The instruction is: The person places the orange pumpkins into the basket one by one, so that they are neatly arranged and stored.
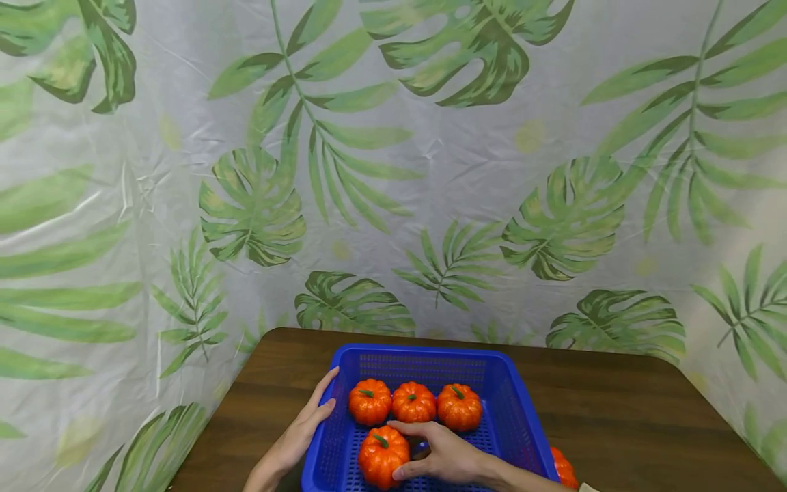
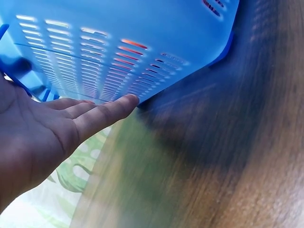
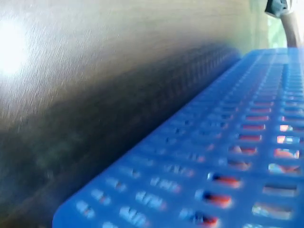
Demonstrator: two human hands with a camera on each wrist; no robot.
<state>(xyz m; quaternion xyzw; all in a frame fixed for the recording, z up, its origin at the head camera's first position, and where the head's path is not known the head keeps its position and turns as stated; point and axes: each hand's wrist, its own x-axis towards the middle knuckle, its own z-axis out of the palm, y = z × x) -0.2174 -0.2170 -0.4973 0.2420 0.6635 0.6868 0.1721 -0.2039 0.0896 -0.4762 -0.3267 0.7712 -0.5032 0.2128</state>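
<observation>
A blue plastic basket [image 1: 535, 424] with slotted walls stands on the table. Inside, three orange pumpkins with green stems form a row: left [image 1: 370, 402], middle [image 1: 414, 402] and right [image 1: 460, 408]. In front of them is another pumpkin [image 1: 382, 459], which my right hand [image 1: 451, 454] holds at its right side between thumb and fingers. My left hand [image 1: 301, 434] lies along the basket's left side. In the left wrist view, the left hand's straight fingers [image 2: 107, 114] touch the outer wall. The right wrist view has only the basket's slotted outside [image 3: 204, 156], not the right hand.
Part of another orange pumpkin [image 1: 563, 469] shows outside the basket, by its right wall. The brown wooden table [image 1: 627, 417] extends right and left of the basket. A leaf-patterned curtain [image 1: 461, 191] hangs behind it.
</observation>
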